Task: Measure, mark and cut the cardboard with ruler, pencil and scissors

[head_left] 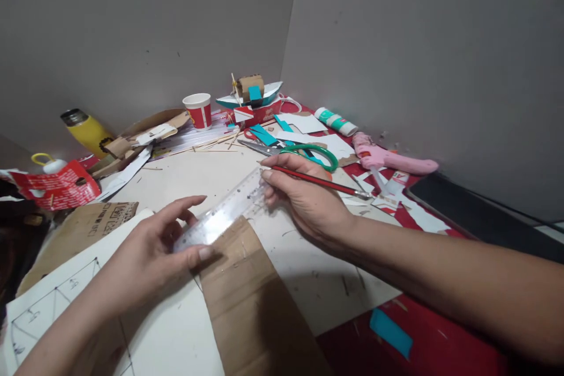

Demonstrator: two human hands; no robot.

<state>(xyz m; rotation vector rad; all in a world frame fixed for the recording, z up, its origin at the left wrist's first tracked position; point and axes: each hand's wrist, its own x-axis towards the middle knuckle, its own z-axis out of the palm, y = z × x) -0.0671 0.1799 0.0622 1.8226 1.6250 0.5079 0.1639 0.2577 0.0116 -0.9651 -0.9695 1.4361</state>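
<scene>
**Ruler held across cardboard strip**

Lying slantwise over the top end of a brown cardboard strip (251,299), the clear ruler (224,211) is pinned between both hands. The left hand (154,252) grips its near end, thumb pressed on the cardboard edge, fingers loosely spread. The right hand (304,194) steadies the far end with its fingertips, closed around a red pencil (317,181). Green-handled scissors (304,153) lie just beyond on the bench (198,173); a pink glue gun (392,158) rests farther right.
</scene>
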